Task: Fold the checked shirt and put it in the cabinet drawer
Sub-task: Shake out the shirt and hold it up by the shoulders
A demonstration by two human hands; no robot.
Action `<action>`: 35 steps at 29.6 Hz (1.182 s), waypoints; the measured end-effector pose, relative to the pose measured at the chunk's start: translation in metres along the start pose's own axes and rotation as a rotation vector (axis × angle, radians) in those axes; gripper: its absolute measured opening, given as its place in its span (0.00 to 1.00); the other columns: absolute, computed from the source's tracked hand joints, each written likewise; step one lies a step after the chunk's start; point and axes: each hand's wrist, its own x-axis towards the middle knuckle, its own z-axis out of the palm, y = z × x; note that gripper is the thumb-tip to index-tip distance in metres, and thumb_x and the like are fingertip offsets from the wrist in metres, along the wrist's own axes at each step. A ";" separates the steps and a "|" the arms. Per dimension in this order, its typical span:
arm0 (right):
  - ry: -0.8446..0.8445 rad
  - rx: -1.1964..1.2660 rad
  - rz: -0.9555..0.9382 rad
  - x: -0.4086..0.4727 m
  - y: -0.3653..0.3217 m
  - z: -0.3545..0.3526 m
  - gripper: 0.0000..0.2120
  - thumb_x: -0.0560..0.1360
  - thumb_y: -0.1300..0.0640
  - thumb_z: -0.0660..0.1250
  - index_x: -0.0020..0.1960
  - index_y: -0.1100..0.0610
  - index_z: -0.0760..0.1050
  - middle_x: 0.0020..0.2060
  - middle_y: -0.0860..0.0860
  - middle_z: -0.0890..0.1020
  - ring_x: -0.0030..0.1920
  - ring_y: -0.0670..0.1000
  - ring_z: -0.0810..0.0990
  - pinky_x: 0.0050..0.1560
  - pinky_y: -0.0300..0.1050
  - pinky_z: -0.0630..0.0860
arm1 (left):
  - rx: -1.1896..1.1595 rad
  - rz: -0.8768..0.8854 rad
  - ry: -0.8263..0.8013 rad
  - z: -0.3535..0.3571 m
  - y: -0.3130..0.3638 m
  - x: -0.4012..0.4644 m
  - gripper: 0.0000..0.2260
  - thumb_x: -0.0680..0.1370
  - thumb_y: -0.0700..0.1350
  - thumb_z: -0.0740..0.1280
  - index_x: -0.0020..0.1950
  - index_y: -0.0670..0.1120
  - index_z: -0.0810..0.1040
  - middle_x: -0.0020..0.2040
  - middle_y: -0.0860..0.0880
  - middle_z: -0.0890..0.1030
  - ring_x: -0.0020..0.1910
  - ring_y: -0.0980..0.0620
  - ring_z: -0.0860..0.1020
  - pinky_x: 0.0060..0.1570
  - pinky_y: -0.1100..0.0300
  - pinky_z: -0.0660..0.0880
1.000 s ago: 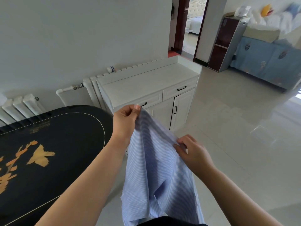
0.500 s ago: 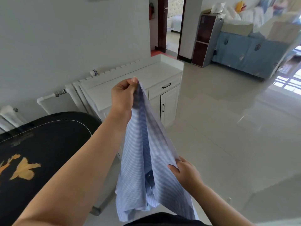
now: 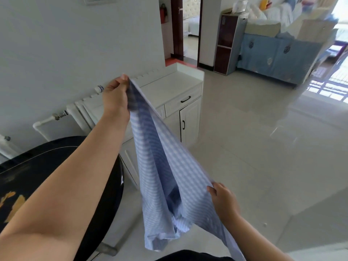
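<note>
- My left hand (image 3: 114,95) is raised out in front of me, its grip pinched tight on one corner of the checked shirt (image 3: 162,166), thumb and fingers closed over the cloth.
- My right hand (image 3: 224,199) is low and nearer my body, its grip closed on the shirt's opposite edge, so the fabric is stretched in a slanted line between the two hands.
- The shirt is light blue with fine white checks; its lower part hangs loose and bunched in the air above the floor (image 3: 263,157), touching no surface that I can see.
- No brand, label or writing on the shirt is readable; the cloth is slightly blurred.
- Beyond the shirt stands the white cabinet (image 3: 190,117), against the wall, with a bare white counter (image 3: 169,87) on top. Its drawer (image 3: 183,100) with a dark handle is closed, and so is the door under it.
- To my left is a black table (image 3: 56,166) with gold decoration near its edge; the pattern is too blurred to read as writing.
- A white radiator (image 3: 79,110) runs along the wall just beside the cabinet.
</note>
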 end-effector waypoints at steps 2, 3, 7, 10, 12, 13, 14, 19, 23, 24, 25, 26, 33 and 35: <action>0.012 -0.028 -0.023 0.011 -0.004 -0.013 0.16 0.81 0.52 0.58 0.66 0.55 0.74 0.62 0.54 0.78 0.60 0.58 0.77 0.57 0.46 0.69 | 0.015 -0.007 0.057 -0.009 -0.002 0.013 0.13 0.78 0.46 0.67 0.33 0.50 0.77 0.34 0.52 0.75 0.38 0.55 0.73 0.44 0.63 0.73; 0.029 -0.043 -0.032 0.019 -0.005 -0.022 0.16 0.80 0.53 0.58 0.66 0.55 0.74 0.63 0.55 0.78 0.60 0.58 0.77 0.58 0.46 0.69 | 0.040 -0.005 0.077 -0.014 -0.004 0.018 0.12 0.78 0.47 0.67 0.33 0.50 0.77 0.34 0.52 0.75 0.39 0.55 0.73 0.45 0.62 0.73; 0.156 -0.116 -0.087 0.073 -0.015 -0.090 0.14 0.79 0.55 0.62 0.63 0.54 0.77 0.60 0.57 0.80 0.59 0.59 0.78 0.57 0.48 0.71 | 0.183 0.032 0.131 -0.035 -0.012 0.024 0.11 0.78 0.49 0.67 0.36 0.53 0.78 0.37 0.55 0.79 0.40 0.59 0.77 0.46 0.66 0.75; 0.279 -0.230 -0.174 0.109 -0.041 -0.152 0.14 0.79 0.54 0.61 0.62 0.54 0.77 0.58 0.58 0.81 0.56 0.61 0.79 0.54 0.50 0.73 | 0.184 0.050 0.201 -0.050 -0.012 0.028 0.10 0.78 0.50 0.67 0.37 0.53 0.79 0.38 0.57 0.79 0.41 0.61 0.77 0.44 0.68 0.73; 0.356 -0.254 -0.268 0.122 -0.066 -0.180 0.14 0.80 0.53 0.60 0.61 0.56 0.78 0.53 0.59 0.83 0.51 0.62 0.81 0.50 0.50 0.74 | 0.164 0.040 0.237 -0.061 -0.008 0.036 0.09 0.78 0.52 0.66 0.40 0.53 0.79 0.40 0.57 0.79 0.43 0.59 0.78 0.46 0.66 0.74; 0.371 -0.262 -0.315 0.125 -0.078 -0.190 0.13 0.80 0.53 0.60 0.60 0.57 0.77 0.48 0.58 0.84 0.47 0.61 0.81 0.46 0.48 0.73 | 0.158 0.031 0.262 -0.066 -0.006 0.040 0.08 0.79 0.53 0.66 0.42 0.52 0.79 0.40 0.57 0.79 0.44 0.58 0.78 0.47 0.65 0.75; 0.367 -0.257 -0.345 0.126 -0.089 -0.196 0.12 0.80 0.52 0.60 0.59 0.56 0.75 0.42 0.57 0.83 0.42 0.60 0.81 0.40 0.46 0.72 | 0.164 0.024 0.292 -0.071 -0.004 0.045 0.08 0.78 0.54 0.65 0.44 0.52 0.80 0.40 0.57 0.79 0.45 0.56 0.78 0.48 0.64 0.74; 0.296 -0.122 -0.291 0.130 -0.113 -0.204 0.14 0.77 0.51 0.65 0.60 0.53 0.70 0.37 0.48 0.79 0.38 0.54 0.78 0.34 0.45 0.71 | 0.190 0.013 0.368 -0.085 -0.014 0.046 0.07 0.79 0.51 0.65 0.48 0.48 0.78 0.37 0.58 0.76 0.47 0.54 0.76 0.47 0.65 0.71; 0.233 -0.114 -0.247 0.140 -0.113 -0.210 0.12 0.76 0.50 0.66 0.39 0.57 0.78 0.36 0.50 0.79 0.40 0.54 0.78 0.36 0.44 0.70 | 0.218 -0.031 0.396 -0.085 -0.022 0.039 0.12 0.79 0.54 0.64 0.52 0.47 0.80 0.38 0.56 0.77 0.45 0.54 0.76 0.47 0.65 0.70; 0.217 -0.120 -0.250 0.140 -0.112 -0.211 0.12 0.76 0.50 0.66 0.38 0.57 0.77 0.35 0.50 0.78 0.38 0.52 0.76 0.35 0.43 0.68 | 0.221 -0.038 0.406 -0.085 -0.023 0.040 0.14 0.79 0.55 0.64 0.54 0.46 0.81 0.38 0.56 0.78 0.43 0.55 0.77 0.47 0.65 0.69; 0.201 -0.124 -0.260 0.140 -0.111 -0.211 0.12 0.76 0.50 0.66 0.38 0.56 0.77 0.34 0.49 0.77 0.36 0.50 0.75 0.34 0.42 0.67 | 0.219 -0.043 0.414 -0.084 -0.023 0.040 0.15 0.79 0.55 0.63 0.56 0.46 0.81 0.38 0.57 0.77 0.40 0.56 0.76 0.46 0.65 0.69; 0.189 -0.125 -0.271 0.141 -0.110 -0.211 0.11 0.76 0.51 0.66 0.39 0.56 0.77 0.34 0.48 0.76 0.35 0.49 0.74 0.33 0.41 0.66 | 0.218 -0.046 0.420 -0.084 -0.023 0.042 0.16 0.79 0.55 0.63 0.57 0.46 0.80 0.37 0.57 0.76 0.37 0.58 0.75 0.44 0.65 0.70; -0.165 -0.324 -0.275 0.133 -0.103 -0.213 0.17 0.74 0.51 0.69 0.30 0.54 0.71 0.28 0.47 0.73 0.31 0.47 0.70 0.35 0.39 0.66 | 0.281 -0.026 0.380 -0.088 -0.015 0.052 0.16 0.79 0.57 0.63 0.57 0.48 0.81 0.43 0.53 0.80 0.44 0.53 0.78 0.47 0.61 0.73; -0.244 -0.292 -0.269 0.128 -0.101 -0.219 0.17 0.73 0.51 0.70 0.28 0.53 0.71 0.27 0.46 0.73 0.31 0.46 0.70 0.36 0.39 0.66 | 0.333 0.011 0.340 -0.089 -0.014 0.058 0.15 0.79 0.57 0.62 0.55 0.49 0.80 0.45 0.51 0.80 0.46 0.51 0.77 0.50 0.59 0.73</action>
